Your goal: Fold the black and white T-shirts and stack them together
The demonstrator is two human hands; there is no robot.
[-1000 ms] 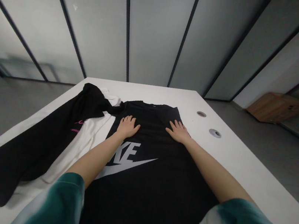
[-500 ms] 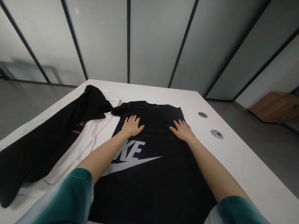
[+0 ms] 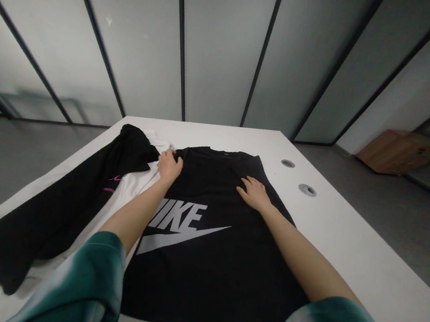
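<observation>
A black T-shirt (image 3: 205, 283) with a large pale Nike print lies face up, its collar toward the far side. My left hand (image 3: 169, 166) is at its left sleeve, fingers curled down over the cloth and hiding most of that sleeve. On the chest's right side rests my right hand (image 3: 255, 193), fingers spread and holding nothing. Left of the shirt, a black garment (image 3: 67, 198) with a small pink print lies across white cloth (image 3: 122, 203), near my left wrist.
The white table (image 3: 348, 245) carries all the clothes and has two round grommets, one (image 3: 288, 163) farther off and one (image 3: 307, 190) nearer. Frosted glass panels (image 3: 223, 49) stand behind it. A wooden cabinet (image 3: 402, 151) is on the floor at right.
My left hand has moved left from the shirt's chest to its sleeve, and its fingers have curled. My right hand has slid slightly left and nearer. The sleeve's spread-out end is now covered.
</observation>
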